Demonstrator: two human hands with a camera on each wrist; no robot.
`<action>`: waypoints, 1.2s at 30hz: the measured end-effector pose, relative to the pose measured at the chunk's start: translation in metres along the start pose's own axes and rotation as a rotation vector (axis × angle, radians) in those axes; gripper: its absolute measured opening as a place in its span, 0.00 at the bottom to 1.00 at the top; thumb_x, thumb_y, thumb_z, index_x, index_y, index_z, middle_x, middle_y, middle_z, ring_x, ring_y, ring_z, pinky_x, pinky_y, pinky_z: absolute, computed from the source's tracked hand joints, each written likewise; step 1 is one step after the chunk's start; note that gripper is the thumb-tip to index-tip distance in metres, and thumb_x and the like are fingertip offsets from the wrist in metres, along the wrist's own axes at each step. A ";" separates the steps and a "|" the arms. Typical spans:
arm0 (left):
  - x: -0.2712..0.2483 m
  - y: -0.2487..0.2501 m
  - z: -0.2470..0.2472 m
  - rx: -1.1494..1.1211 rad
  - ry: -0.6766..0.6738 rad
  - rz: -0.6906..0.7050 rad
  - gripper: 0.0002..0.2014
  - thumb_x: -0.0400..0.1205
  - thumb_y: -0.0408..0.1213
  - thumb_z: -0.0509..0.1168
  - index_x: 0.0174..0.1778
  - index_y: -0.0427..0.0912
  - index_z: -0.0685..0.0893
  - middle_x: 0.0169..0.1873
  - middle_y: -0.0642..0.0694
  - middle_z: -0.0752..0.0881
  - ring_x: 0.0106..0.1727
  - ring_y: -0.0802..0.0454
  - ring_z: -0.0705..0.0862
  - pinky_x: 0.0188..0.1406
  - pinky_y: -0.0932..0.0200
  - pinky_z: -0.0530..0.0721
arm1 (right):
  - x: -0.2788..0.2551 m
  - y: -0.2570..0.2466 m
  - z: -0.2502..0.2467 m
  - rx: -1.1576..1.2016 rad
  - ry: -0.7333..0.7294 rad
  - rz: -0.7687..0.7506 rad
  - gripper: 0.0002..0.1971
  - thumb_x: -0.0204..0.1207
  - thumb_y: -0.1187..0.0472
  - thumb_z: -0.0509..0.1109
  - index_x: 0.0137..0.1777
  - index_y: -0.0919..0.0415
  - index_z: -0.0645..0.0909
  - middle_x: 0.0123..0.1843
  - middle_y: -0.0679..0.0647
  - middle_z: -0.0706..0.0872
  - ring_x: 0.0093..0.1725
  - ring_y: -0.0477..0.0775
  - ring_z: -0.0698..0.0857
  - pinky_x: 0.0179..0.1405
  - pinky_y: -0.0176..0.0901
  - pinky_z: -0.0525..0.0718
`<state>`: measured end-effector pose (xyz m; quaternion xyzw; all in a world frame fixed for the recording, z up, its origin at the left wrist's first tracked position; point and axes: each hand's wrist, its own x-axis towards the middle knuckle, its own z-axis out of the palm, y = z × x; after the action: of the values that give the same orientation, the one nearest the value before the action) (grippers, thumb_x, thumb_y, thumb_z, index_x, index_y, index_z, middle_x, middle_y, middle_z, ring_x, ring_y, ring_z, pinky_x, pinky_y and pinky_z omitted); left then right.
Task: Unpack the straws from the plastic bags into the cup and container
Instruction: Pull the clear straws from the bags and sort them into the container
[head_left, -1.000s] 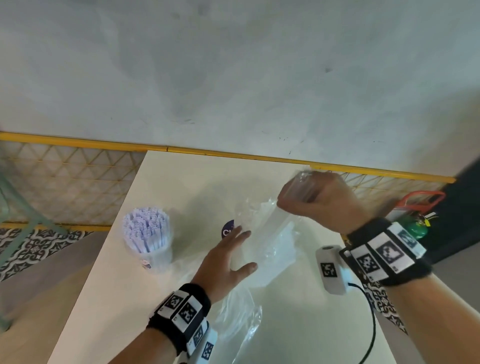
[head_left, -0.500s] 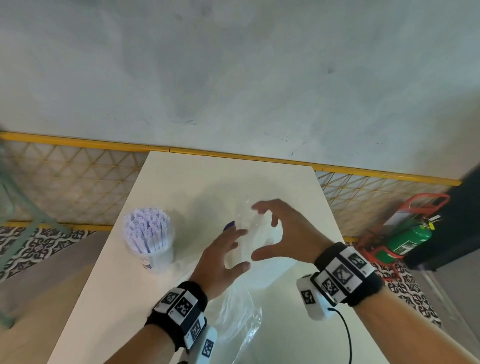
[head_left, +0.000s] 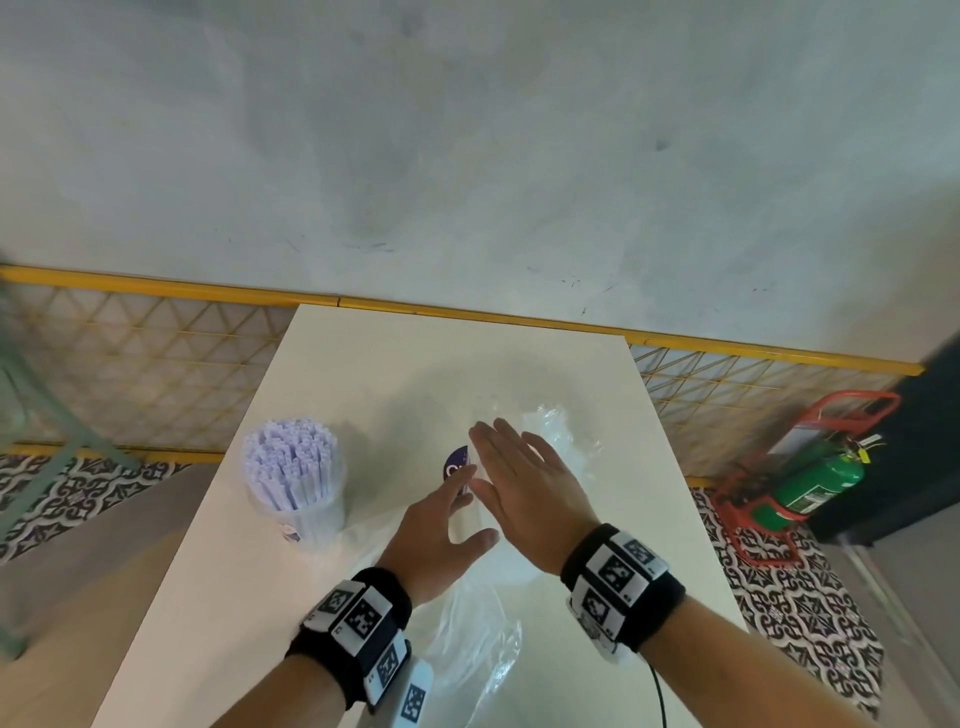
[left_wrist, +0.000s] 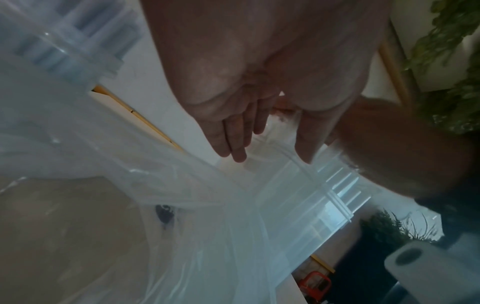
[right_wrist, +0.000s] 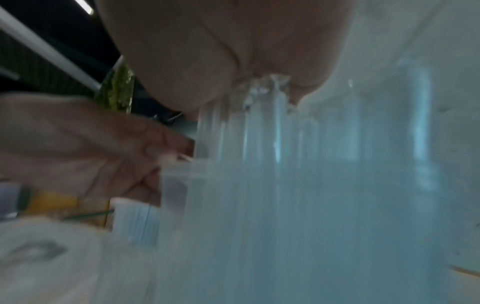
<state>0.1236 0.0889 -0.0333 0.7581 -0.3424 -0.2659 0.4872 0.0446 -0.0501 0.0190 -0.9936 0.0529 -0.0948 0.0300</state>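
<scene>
A crumpled clear plastic bag lies nearest me on the white table, spreading out from beneath my wrists. Above it, my left hand reaches forward with fingers straight and thumb spread, holding nothing that I can make out. My right hand is flat just beside it, palm down, fingers extended together and laid over a clear container of transparent straws; the right wrist view, though blurred, shows those straws standing upright under my palm. A dark purple label peeks out between my two hands. To the left, well apart from my hands, a clear cup stands upright, packed with pale lilac straws. More crinkled plastic lies past my right fingertips. Beyond the table runs a yellow rail along a grey wall, and a green fire extinguisher sits on the patterned floor at right.
</scene>
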 end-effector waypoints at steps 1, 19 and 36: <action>0.000 0.001 0.000 0.002 0.005 0.002 0.40 0.76 0.47 0.73 0.82 0.57 0.61 0.73 0.58 0.77 0.74 0.67 0.74 0.77 0.57 0.71 | -0.003 0.000 0.004 -0.045 -0.045 0.002 0.28 0.87 0.47 0.49 0.79 0.64 0.70 0.79 0.55 0.76 0.80 0.55 0.72 0.77 0.55 0.74; -0.001 0.009 -0.002 0.003 -0.020 -0.027 0.39 0.75 0.44 0.73 0.82 0.51 0.63 0.78 0.54 0.71 0.72 0.62 0.76 0.76 0.52 0.74 | 0.011 0.054 0.000 0.146 -0.250 0.054 0.43 0.72 0.23 0.55 0.85 0.37 0.49 0.87 0.39 0.52 0.87 0.54 0.42 0.83 0.67 0.51; -0.003 0.013 -0.003 -0.003 -0.049 -0.053 0.37 0.76 0.43 0.71 0.80 0.49 0.63 0.77 0.55 0.72 0.74 0.62 0.74 0.76 0.54 0.73 | 0.026 0.057 0.007 0.027 -0.238 0.073 0.49 0.68 0.21 0.55 0.84 0.47 0.50 0.86 0.47 0.56 0.86 0.59 0.52 0.83 0.66 0.47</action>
<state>0.1208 0.0888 -0.0198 0.7594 -0.3338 -0.2977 0.4725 0.0661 -0.1097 0.0129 -0.9948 0.0840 0.0245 0.0529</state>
